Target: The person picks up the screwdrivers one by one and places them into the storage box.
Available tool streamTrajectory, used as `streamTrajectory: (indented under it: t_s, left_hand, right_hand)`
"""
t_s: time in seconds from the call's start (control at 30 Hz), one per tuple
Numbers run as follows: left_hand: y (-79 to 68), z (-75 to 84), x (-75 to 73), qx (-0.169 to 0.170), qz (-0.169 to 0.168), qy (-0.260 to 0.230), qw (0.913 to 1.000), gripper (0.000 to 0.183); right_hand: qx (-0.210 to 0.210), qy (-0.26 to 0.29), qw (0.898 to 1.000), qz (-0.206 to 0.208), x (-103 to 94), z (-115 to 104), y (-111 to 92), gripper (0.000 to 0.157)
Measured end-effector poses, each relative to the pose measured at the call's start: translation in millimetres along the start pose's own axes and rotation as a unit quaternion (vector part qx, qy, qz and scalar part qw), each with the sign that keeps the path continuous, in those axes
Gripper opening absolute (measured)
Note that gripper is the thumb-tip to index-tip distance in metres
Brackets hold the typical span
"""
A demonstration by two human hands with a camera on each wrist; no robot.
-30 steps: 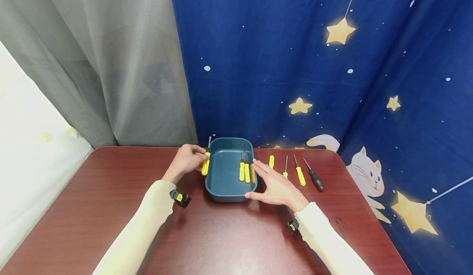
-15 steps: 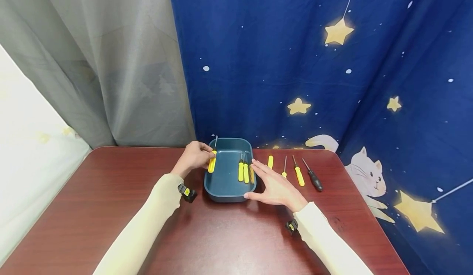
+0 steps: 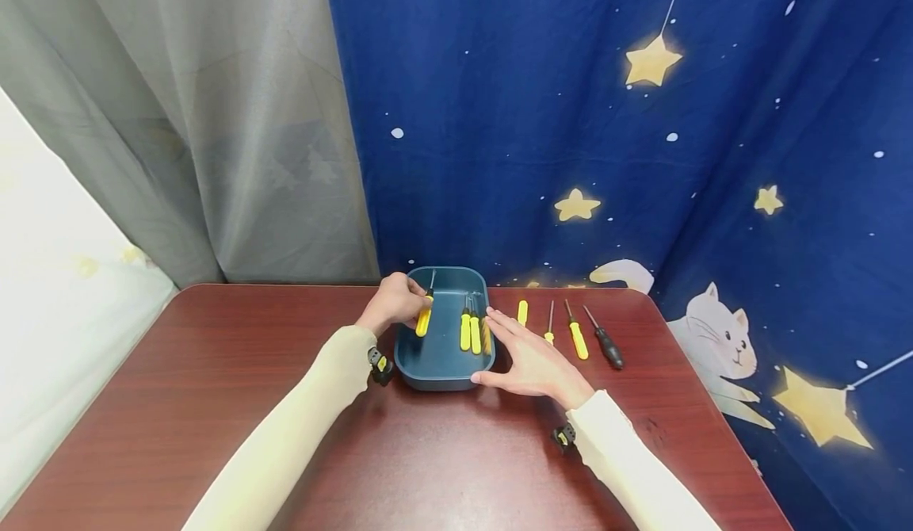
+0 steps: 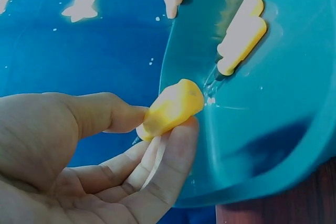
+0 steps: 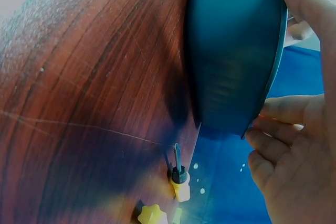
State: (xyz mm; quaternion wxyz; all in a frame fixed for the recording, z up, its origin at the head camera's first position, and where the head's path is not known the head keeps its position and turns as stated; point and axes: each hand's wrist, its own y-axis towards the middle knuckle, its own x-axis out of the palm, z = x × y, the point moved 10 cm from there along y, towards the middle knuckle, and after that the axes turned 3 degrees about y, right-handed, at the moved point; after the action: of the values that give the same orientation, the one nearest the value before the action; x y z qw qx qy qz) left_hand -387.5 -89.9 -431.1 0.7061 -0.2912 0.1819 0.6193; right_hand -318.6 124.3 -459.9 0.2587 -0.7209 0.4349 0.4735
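Note:
My left hand [image 3: 396, 301] pinches a screwdriver with a yellow handle [image 3: 424, 322] between thumb and fingers. It is over the left part of a dark blue-green bin [image 3: 441, 384], the shaft pointing away from me. In the left wrist view the handle end [image 4: 176, 107] faces the camera, and most of the shaft is hidden. Two yellow-handled screwdrivers [image 3: 475, 334] lie side by side in the bin's right half. My right hand [image 3: 531, 363] rests on the bin's right rim, thumb and fingers spread; in the right wrist view the fingertips [image 5: 283, 109] touch the rim.
To the right of the bin, several screwdrivers lie in a row on the red-brown table [image 3: 442, 467]: yellow-handled ones [image 3: 578, 341] and a black-handled one [image 3: 609, 349]. My right hand partly covers some. A blue star-print curtain [image 3: 499, 119] hangs behind the table's back edge.
My left hand has moved right with the screwdriver, from beside the bin's left rim to over its inside. The right hand has stayed on the rim.

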Motion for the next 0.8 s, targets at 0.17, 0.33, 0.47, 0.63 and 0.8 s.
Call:
streamTrajectory:
  t_s: [0.17, 0.33, 0.47, 0.63, 0.8]
  left_hand:
    - [5.3, 2.4, 6.1, -0.007, -0.007, 0.015, 0.9998, 0.02]
    - [9.2, 3.3, 12.0, -0.014, -0.01, 0.026, 0.9995, 0.015]
    - [12.2, 2.6, 18.6, -0.022, -0.018, 0.035, 0.999, 0.023]
    - [17.4, 2.8, 24.9, -0.026, -0.022, 0.051, 0.9981, 0.037]
    - [23.4, 3.6, 29.4, -0.031, -0.023, 0.075, 0.9964, 0.028]
  right_hand:
    - [0.001, -0.002, 1.0, -0.002, 0.9, -0.3, 0.1, 0.11]
    - [-0.001, -0.006, 1.0, -0.001, 1.5, 0.0, 0.5, 0.11]
    - [-0.001, -0.002, 1.0, -0.002, 1.8, 0.1, 0.0, 0.11]
    - [-0.002, -0.002, 1.0, -0.003, 2.4, 0.4, -0.1, 0.11]
    - [-0.002, -0.001, 1.0, -0.002, 2.4, 0.5, -0.3, 0.11]
